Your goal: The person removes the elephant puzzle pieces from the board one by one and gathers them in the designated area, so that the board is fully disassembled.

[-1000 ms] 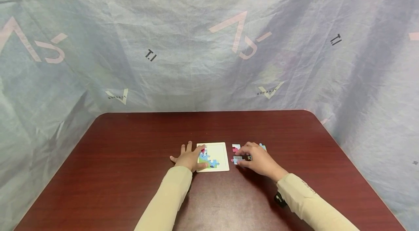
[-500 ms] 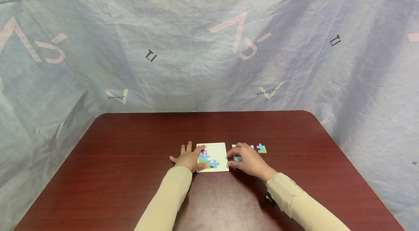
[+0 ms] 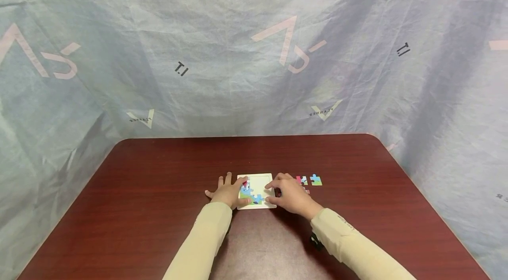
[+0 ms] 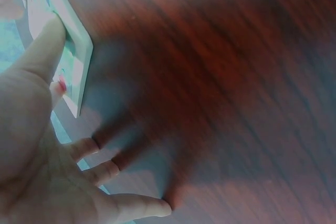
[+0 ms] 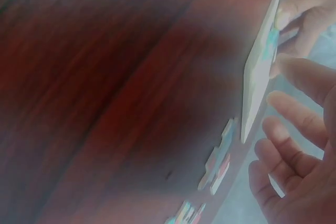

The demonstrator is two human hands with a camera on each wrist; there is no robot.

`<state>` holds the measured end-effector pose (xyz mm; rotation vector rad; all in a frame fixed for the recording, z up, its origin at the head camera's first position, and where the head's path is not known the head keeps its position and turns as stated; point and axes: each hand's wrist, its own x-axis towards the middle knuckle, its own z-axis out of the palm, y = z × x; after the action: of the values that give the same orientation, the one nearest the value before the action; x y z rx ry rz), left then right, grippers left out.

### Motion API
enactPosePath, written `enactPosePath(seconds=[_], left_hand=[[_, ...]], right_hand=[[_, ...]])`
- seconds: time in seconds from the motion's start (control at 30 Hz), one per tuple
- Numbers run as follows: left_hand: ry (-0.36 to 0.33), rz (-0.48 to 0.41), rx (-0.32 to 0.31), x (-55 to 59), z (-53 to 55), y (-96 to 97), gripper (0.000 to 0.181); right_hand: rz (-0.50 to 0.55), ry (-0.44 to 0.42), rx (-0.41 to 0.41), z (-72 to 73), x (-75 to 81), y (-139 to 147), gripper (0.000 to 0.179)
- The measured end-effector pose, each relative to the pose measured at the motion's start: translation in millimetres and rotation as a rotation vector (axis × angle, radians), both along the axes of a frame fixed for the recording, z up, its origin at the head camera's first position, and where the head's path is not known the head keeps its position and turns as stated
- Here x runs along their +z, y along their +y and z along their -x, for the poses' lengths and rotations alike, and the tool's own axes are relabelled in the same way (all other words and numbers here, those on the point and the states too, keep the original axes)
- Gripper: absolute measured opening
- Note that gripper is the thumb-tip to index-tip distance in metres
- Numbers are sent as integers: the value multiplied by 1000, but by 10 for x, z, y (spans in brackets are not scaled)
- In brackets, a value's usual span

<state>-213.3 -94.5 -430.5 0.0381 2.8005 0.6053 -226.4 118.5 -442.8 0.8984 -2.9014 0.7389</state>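
A pale puzzle board lies on the table, with joined blue and green puzzle pieces along its left and lower part. My left hand spans the board's left edge, fingers spread; its thumb and index finger rest on the board, the other fingers on the table. My right hand reaches in from the right, thumb and index fingertip apart over the board's right side. The right thumb comes down near the joined pieces, and no piece shows between its fingers.
Right of the board lie loose puzzle pieces: a blue and green one, a pink and white one, and others partly hidden by my right hand. The reddish-brown table ends at a grey cloth backdrop.
My right hand has moved left from over the loose pieces to the board's right side, uncovering pieces behind it. The left hand has stayed on the board.
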Motion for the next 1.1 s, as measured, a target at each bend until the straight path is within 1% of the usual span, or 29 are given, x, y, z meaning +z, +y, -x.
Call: enactPosePath(seconds=[0.2, 0.3, 0.33, 0.37, 0.57, 0.6, 0.87, 1.1], left_hand=[[-12, -5, -3, 27, -7, -1, 71], [-17, 0, 3, 11, 9, 0, 72], [-18, 1, 6, 3, 14, -1, 72], [-6, 12, 2, -56, 38, -13, 73], [-11, 17, 6, -55, 38, -17, 74], [-25, 6, 12, 1, 18, -6, 73], [-20, 16, 0, 4, 8, 1, 72], [-15, 12, 2, -22, 21, 0, 71]], right_hand=[[-48, 10, -7, 0, -29, -129, 34], [-60, 24, 5, 4, -37, -174, 35], [-62, 29, 10, 5, -38, -188, 35], [-67, 35, 14, 6, -38, -199, 34], [-54, 52, 30, 13, -42, -248, 27], [-49, 52, 31, 14, -44, -253, 26], [-35, 18, 47, 5, -40, -288, 18], [-18, -6, 13, -10, -19, -320, 17]])
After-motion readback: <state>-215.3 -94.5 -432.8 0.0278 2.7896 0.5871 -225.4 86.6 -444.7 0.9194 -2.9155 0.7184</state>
